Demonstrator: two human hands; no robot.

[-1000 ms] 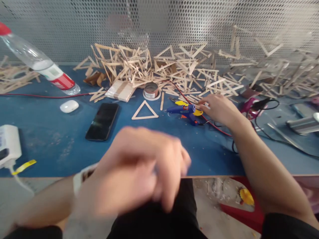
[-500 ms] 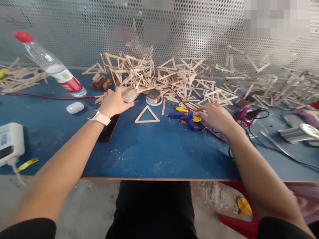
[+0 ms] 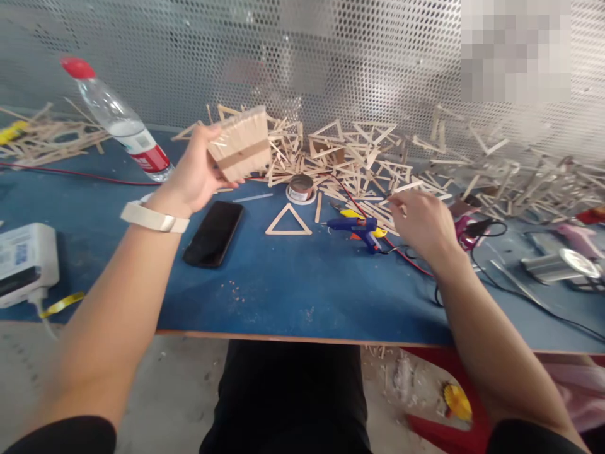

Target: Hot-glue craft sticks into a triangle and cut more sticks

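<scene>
Head view: left fingers [image 3: 209, 133] hold clear pack [image 3: 242, 150], wooden sticks [image 3: 235, 140] inside.

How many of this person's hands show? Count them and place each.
2, both plainly visible: the left hand grips the stick bundle; the right hand is just right of the blue glue gun.

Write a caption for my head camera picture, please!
Left hand holds a stick pack; phone and triangle lie on the blue table.
</scene>
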